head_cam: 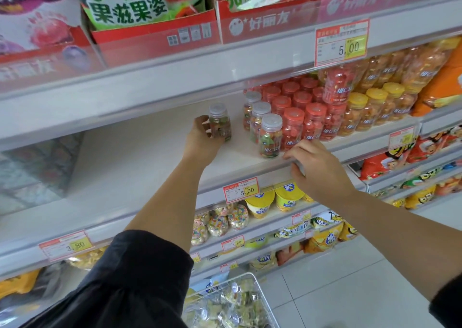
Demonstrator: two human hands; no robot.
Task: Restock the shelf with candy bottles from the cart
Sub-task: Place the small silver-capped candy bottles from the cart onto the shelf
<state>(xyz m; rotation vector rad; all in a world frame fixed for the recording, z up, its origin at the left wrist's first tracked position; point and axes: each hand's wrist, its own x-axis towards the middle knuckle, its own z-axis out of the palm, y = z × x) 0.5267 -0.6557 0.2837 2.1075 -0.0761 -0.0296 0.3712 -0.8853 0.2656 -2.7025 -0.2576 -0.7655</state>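
Candy bottle (220,123) in left hand (200,140) on shelf (140,157)

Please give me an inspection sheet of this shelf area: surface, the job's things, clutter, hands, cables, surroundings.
Surface: white shelf board, bare on its left part, bottles on its right part.
Job's things: one grey-capped bottle, upright, apart from a row of three grey-capped bottles; wire cart below holds more candy.
Clutter: nothing seen.
Hands: left hand grips the single bottle; right hand holds the shelf edge.
Cables: nothing seen.
Surroundings: red-capped bottles, yellow-capped bottles, price tag, snack bags on lower shelves, tiled floor.
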